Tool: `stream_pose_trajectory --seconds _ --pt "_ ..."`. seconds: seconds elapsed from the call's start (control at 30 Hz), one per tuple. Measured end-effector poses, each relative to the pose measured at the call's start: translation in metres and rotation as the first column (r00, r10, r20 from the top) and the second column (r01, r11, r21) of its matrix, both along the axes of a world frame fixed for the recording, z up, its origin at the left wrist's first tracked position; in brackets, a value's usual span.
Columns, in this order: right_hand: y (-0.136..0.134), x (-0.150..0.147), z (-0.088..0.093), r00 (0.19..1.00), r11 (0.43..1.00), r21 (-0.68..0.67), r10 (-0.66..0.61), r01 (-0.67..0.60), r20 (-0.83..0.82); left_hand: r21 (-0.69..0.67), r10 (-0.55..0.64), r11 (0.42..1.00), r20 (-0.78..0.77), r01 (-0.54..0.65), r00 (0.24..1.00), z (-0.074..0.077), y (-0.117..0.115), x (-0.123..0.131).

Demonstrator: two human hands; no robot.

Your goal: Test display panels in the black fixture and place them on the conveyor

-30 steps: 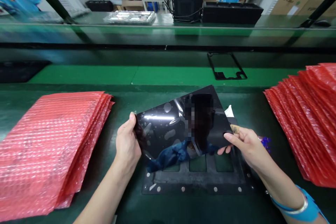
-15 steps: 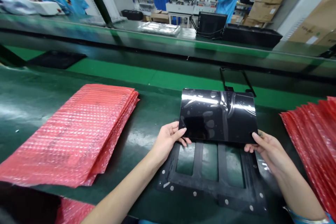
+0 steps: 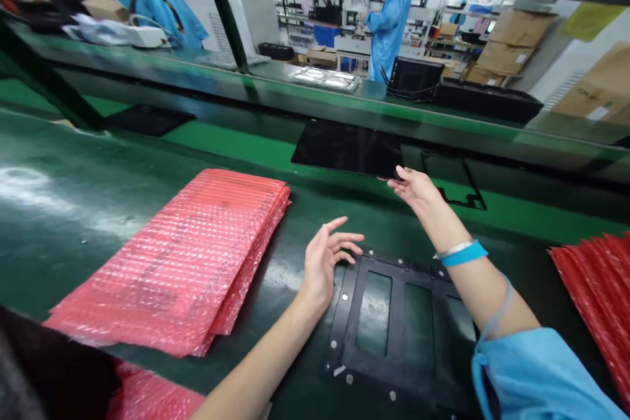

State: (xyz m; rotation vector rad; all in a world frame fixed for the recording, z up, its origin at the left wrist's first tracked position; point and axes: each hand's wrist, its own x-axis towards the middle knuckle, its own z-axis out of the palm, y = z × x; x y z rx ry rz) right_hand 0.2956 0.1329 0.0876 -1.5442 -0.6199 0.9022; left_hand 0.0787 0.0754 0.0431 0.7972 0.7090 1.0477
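A dark flat panel point(image 3: 349, 147) is over the green strip beyond the bench, pinched at its near right corner by my right hand point(image 3: 416, 190). My left hand point(image 3: 327, 259) has its fingers spread and holds nothing, just beside the upper left corner of a black frame point(image 3: 398, 321). That frame has rectangular openings and small round silver spots along its edges, and lies on the green bench point(image 3: 275, 275). My right forearm passes over its right side and hides part of it.
Red bubble-wrap sleeves point(image 3: 182, 249) are stacked at left, with more point(image 3: 598, 289) at right. A thin black frame point(image 3: 462, 177) and another dark panel point(image 3: 150, 119) lie on the far strip. A slanted post point(image 3: 49, 82) rises at left. Behind stands a person in blue point(image 3: 391, 23).
My left hand has let go of the panel and opened. My right hand has carried the panel away from above the black frame, forward and left. The camera view has shifted.
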Motion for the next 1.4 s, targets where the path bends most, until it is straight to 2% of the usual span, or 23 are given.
stream_pose_trajectory --seconds 0.1,0.2,0.37,0.43,0.5,0.57,0.63,0.73,0.8,0.87,0.93,1.0,1.07,1.1,1.17,1.23,1.3,1.33,1.4 --pt "0.024 -0.006 -0.018 0.994 0.991 -0.125 -0.022 0.035 0.109 0.013 -0.033 0.999 -0.031 0.033 0.999 -0.006 -0.001 0.002" --pt "0.022 0.008 -0.030 0.952 0.962 -0.256 -0.014 0.096 0.306 -0.006 -0.074 0.997 -0.022 0.074 0.997 -0.010 -0.001 0.003" --pt "0.002 0.042 -0.046 0.731 0.876 -0.353 0.002 0.327 0.682 0.002 -0.129 0.992 0.001 0.129 0.992 -0.015 -0.002 0.002" --pt "-0.003 0.053 -0.050 0.674 0.847 -0.389 0.050 0.362 0.737 0.016 -0.133 0.991 -0.011 0.133 0.991 -0.015 -0.003 0.001" --pt "-0.007 0.062 -0.050 0.660 0.827 -0.429 0.096 0.364 0.745 0.027 -0.137 0.990 -0.031 0.138 0.990 -0.014 -0.003 0.000" --pt "-0.012 0.073 -0.042 0.672 0.823 -0.453 0.122 0.343 0.730 0.040 -0.146 0.988 -0.047 0.148 0.988 -0.013 -0.004 -0.001" --pt "-0.021 0.083 -0.028 0.710 0.843 -0.458 0.138 0.281 0.691 0.055 -0.149 0.987 -0.052 0.152 0.987 -0.010 -0.004 -0.002" --pt "-0.047 0.095 -0.005 0.774 0.899 -0.415 0.163 0.139 0.612 0.110 -0.128 0.985 -0.056 0.134 0.990 -0.006 -0.005 -0.003" --pt "-0.077 0.099 0.005 0.801 0.926 -0.372 0.177 0.061 0.572 0.218 -0.066 0.972 -0.078 0.082 0.995 -0.001 -0.004 -0.006" --pt "-0.116 0.099 0.006 0.802 0.947 -0.321 0.195 -0.003 0.564 0.366 0.058 0.931 -0.109 -0.015 0.992 0.006 -0.003 -0.010" --pt "-0.164 0.092 -0.003 0.745 0.959 -0.271 0.242 -0.085 0.622 0.502 0.234 0.855 -0.151 -0.129 0.960 0.014 0.000 -0.018" --pt "-0.215 0.079 -0.016 0.594 0.949 -0.257 0.314 -0.182 0.740 0.619 0.412 0.761 -0.234 -0.191 0.881 0.022 0.003 -0.033" --pt "-0.262 0.062 -0.030 0.397 0.930 -0.270 0.353 -0.250 0.847 0.714 0.551 0.684 -0.376 -0.146 0.745 0.026 0.008 -0.056" --pt "-0.282 0.054 -0.035 0.300 0.918 -0.256 0.347 -0.301 0.889 0.747 0.612 0.657 -0.451 -0.101 0.649 0.027 0.012 -0.071" --pt "-0.309 0.038 -0.044 0.165 0.884 -0.229 0.318 -0.408 0.934 0.775 0.706 0.631 -0.577 0.003 0.411 0.025 0.019 -0.103" --pt "-0.322 0.028 -0.050 0.090 0.838 -0.215 0.297 -0.501 0.951 0.744 0.730 0.666 -0.665 0.056 0.160 0.020 0.026 -0.135" --pt "-0.324 0.025 -0.052 0.057 0.814 -0.208 0.283 -0.543 0.957 0.685 0.687 0.726 -0.724 0.054 -0.055 0.012 0.031 -0.161" --pt "-0.323 0.025 -0.052 0.052 0.811 -0.201 0.273 -0.549 0.961 0.663 0.663 0.747 -0.738 0.050 -0.131 0.008 0.033 -0.169" --pt "-0.318 0.026 -0.053 0.034 0.805 -0.196 0.259 -0.560 0.965 0.648 0.642 0.760 -0.735 0.056 -0.218 0.001 0.035 -0.178"
